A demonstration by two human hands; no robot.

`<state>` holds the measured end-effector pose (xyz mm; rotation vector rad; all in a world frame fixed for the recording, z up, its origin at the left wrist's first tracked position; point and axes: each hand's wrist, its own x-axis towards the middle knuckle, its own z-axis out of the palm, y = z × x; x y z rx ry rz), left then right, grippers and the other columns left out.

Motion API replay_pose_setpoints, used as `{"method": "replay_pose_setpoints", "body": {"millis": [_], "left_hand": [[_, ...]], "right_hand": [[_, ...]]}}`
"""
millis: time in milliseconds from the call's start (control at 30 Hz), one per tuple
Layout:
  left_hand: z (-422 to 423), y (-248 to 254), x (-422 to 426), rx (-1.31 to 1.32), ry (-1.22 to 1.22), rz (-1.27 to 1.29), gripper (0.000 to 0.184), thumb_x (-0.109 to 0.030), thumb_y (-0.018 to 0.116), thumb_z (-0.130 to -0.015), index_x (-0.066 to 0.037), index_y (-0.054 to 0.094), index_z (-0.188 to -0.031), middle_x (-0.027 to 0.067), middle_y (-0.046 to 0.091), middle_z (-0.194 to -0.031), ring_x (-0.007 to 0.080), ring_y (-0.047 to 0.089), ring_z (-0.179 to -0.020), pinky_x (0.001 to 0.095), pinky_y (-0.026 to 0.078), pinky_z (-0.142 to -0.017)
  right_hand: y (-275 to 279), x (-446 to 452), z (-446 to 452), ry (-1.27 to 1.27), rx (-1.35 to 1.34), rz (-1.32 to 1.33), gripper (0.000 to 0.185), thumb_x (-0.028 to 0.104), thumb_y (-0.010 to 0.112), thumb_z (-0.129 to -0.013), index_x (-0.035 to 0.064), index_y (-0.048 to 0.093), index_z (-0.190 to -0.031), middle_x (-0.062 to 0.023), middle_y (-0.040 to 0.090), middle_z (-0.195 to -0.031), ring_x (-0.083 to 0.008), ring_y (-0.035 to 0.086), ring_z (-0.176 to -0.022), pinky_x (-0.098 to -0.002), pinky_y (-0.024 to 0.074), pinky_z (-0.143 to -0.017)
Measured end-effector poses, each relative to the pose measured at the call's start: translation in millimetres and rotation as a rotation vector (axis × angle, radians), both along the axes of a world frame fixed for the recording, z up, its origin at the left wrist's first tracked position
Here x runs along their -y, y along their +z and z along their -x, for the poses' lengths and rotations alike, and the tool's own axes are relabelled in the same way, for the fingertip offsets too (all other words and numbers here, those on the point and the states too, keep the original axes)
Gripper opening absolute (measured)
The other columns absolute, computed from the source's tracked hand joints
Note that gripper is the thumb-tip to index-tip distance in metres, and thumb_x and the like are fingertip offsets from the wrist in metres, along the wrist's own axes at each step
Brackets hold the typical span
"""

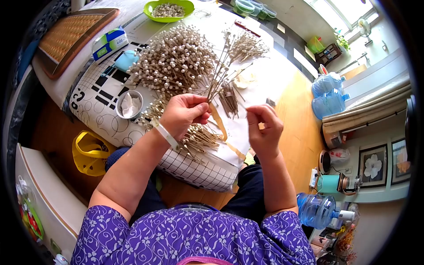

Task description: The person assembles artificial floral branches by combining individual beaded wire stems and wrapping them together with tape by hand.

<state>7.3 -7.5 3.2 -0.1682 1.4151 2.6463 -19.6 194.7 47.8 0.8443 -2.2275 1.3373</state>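
Note:
My left hand [185, 114] is closed in a pinch round the stems of an upright spray of dried twigs [219, 73] with small pale tips. A tan ribbon [217, 123] hangs from beside its fingers down toward the cloth's edge. To the right, my right hand [264, 126] has its thumb and forefinger pressed together; what they hold, if anything, is too small to make out. Behind my left hand lies a big heap of white-beaded stems [174, 57]. A smaller beaded bunch [198, 138] lies under my left wrist, and a bundle of bare stems [229, 100] lies between the hands.
On the cloth-covered table [99, 126] are a white cup [129, 104], a tissue pack [109, 43] and a green bowl of beads [168, 9]. A woven mat [73, 37] lies back left. A yellow bag [90, 152] is below left; water bottles [329, 104] stand right.

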Motion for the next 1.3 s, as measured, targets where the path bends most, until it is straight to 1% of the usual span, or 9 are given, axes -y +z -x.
{"method": "replay_pose_setpoints", "body": {"millis": [167,400,633,700,767,833,900,1033,1300], "left_hand": [[-1,2,0,-0.017,0.008,0.007,0.016,-0.004,0.056,-0.082,0.002,0.054,-0.096,0.009,0.06,-0.08,0.013,0.059,-0.065,0.0254,0.052,-0.058],[-1,4,-2,0.012,-0.023,-0.008,0.013,-0.003,0.056,-0.082,0.001,0.055,-0.094,0.0094,0.061,-0.076,0.0135,0.059,-0.062,0.025,0.052,-0.057],[-5,10,3,0.022,-0.068,-0.054,0.013,-0.002,0.056,-0.081,0.0,0.056,-0.094,0.0095,0.061,-0.076,0.013,0.059,-0.062,0.0249,0.052,-0.057],[-7,10,4,0.011,-0.07,-0.061,0.013,-0.002,0.056,-0.082,0.0,0.056,-0.094,0.0097,0.061,-0.076,0.0126,0.059,-0.062,0.0249,0.052,-0.057],[-10,10,3,-0.007,-0.102,-0.089,0.012,-0.003,0.056,-0.082,0.0,0.057,-0.094,0.0095,0.061,-0.076,0.012,0.059,-0.062,0.0246,0.052,-0.057],[-12,7,1,-0.013,-0.118,-0.085,0.012,-0.003,0.056,-0.082,0.0,0.057,-0.094,0.0087,0.061,-0.076,0.0108,0.058,-0.062,0.0235,0.051,-0.056],[-12,3,-2,-0.044,-0.18,-0.123,0.013,-0.005,0.057,-0.082,0.002,0.058,-0.093,0.0095,0.062,-0.078,0.011,0.059,-0.061,0.0238,0.052,-0.056],[-15,6,-2,-0.047,-0.197,-0.064,0.014,-0.006,0.059,-0.081,0.003,0.058,-0.093,0.0094,0.062,-0.077,0.0105,0.059,-0.06,0.0231,0.051,-0.055],[-9,4,-5,-0.055,-0.214,-0.028,0.015,-0.006,0.059,-0.081,0.003,0.058,-0.092,0.0087,0.062,-0.076,0.0096,0.058,-0.06,0.0221,0.051,-0.055]], "right_hand": [[-25,-59,62,-0.292,0.331,0.321,0.006,0.003,0.056,-0.08,-0.0007,0.061,-0.079,-0.0005,0.057,-0.069,-0.0045,0.05,-0.061,-0.0176,0.0397,-0.053],[-81,-70,169,-0.535,0.195,-0.415,0.014,0.017,0.056,-0.075,0.0061,0.064,-0.075,-0.013,0.062,-0.065,-0.0263,0.06,-0.064,-0.0333,0.0473,-0.066],[-49,-45,153,-0.541,0.204,-0.621,0.015,0.022,0.06,-0.077,0.0076,0.064,-0.08,-0.0121,0.062,-0.074,-0.0234,0.06,-0.068,-0.033,0.0462,-0.064],[-42,-48,132,-0.46,0.272,-0.342,0.015,0.019,0.063,-0.077,0.0057,0.064,-0.083,-0.0083,0.064,-0.076,-0.0169,0.058,-0.064,-0.0278,0.0458,-0.06],[-27,-27,88,-0.04,0.565,0.19,0.016,0.017,0.063,-0.078,0.0035,0.064,-0.086,-0.0049,0.063,-0.077,-0.009,0.054,-0.06,-0.0218,0.0437,-0.056],[-2,-7,45,0.365,0.858,0.259,0.022,0.018,0.063,-0.079,0.0003,0.061,-0.093,-0.002,0.06,-0.074,-0.0046,0.05,-0.058,-0.0185,0.0416,-0.051],[2,11,24,0.55,0.948,0.328,0.029,0.018,0.062,-0.08,-0.0013,0.056,-0.102,-0.001,0.056,-0.068,-0.0041,0.048,-0.056,-0.0183,0.0401,-0.048],[-8,26,19,0.463,1.017,0.541,0.017,0.015,0.061,-0.08,0.0005,0.054,-0.085,-0.0027,0.053,-0.063,-0.0055,0.046,-0.046,-0.0164,0.0374,-0.041],[-15,30,18,0.45,1.061,0.667,0.006,0.005,0.056,-0.079,0.0011,0.051,-0.08,-0.0051,0.052,-0.061,-0.0081,0.047,-0.045,-0.0204,0.0398,-0.037]]}}
